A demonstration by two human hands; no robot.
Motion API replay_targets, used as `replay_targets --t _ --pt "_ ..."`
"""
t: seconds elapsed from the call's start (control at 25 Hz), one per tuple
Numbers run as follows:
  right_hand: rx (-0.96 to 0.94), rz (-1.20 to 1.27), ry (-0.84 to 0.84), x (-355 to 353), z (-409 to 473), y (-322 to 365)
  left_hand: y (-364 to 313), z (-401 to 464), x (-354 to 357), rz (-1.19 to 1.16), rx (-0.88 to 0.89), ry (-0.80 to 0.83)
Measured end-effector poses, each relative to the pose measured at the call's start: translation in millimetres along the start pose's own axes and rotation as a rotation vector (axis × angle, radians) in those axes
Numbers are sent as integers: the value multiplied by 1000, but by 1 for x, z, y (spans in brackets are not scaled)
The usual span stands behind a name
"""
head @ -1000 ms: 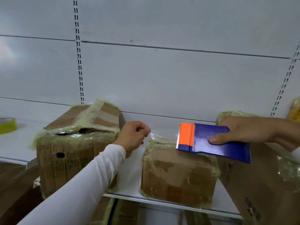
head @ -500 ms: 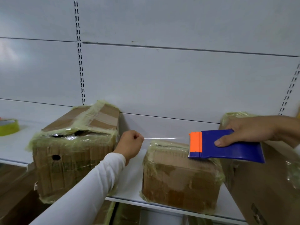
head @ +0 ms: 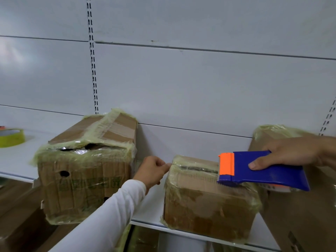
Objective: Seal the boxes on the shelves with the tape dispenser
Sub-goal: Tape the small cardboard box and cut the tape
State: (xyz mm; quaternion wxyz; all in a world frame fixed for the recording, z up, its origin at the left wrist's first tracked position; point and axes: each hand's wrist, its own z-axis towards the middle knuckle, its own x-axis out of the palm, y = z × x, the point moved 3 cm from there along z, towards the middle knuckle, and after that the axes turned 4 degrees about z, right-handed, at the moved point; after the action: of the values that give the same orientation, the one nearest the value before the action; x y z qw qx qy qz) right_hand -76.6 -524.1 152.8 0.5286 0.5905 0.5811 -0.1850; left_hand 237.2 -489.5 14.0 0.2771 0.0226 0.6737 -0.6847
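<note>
Tape (head: 198,169) stretches across the small cardboard box (head: 209,200) top: left hand (head: 151,170) pinches its end at the box's left edge, right hand (head: 292,153) grips the blue tape dispenser (head: 261,170) over its right end.

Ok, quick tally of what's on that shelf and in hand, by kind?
Boxes on the shelf: 3: left box, middle box, right box
Tape dispensers: 1: dispenser, in the right hand
Tape rolls: 1: yellow roll
Total: 5
</note>
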Motion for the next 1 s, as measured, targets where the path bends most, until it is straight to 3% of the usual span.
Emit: replay_targets --t 0.12,0.28,0.4,0.52,0.68,1.0 --pt "1 19 10 2 1 -3 1 -6 -3 25 35 -36" --pt "-16 45 12 4 0 -4 -21 -19 -5 110 312 -166" --pt "-28 46 -14 6 -2 -6 -30 -32 7 137 417 8" --pt "-42 35 -31 9 -4 -8 -25 -40 14 93 430 118" --pt "-43 72 -65 15 -6 -5 -23 -26 8 172 390 149" --pt "-77 136 -140 35 3 14 -45 -1 8 630 495 -27"
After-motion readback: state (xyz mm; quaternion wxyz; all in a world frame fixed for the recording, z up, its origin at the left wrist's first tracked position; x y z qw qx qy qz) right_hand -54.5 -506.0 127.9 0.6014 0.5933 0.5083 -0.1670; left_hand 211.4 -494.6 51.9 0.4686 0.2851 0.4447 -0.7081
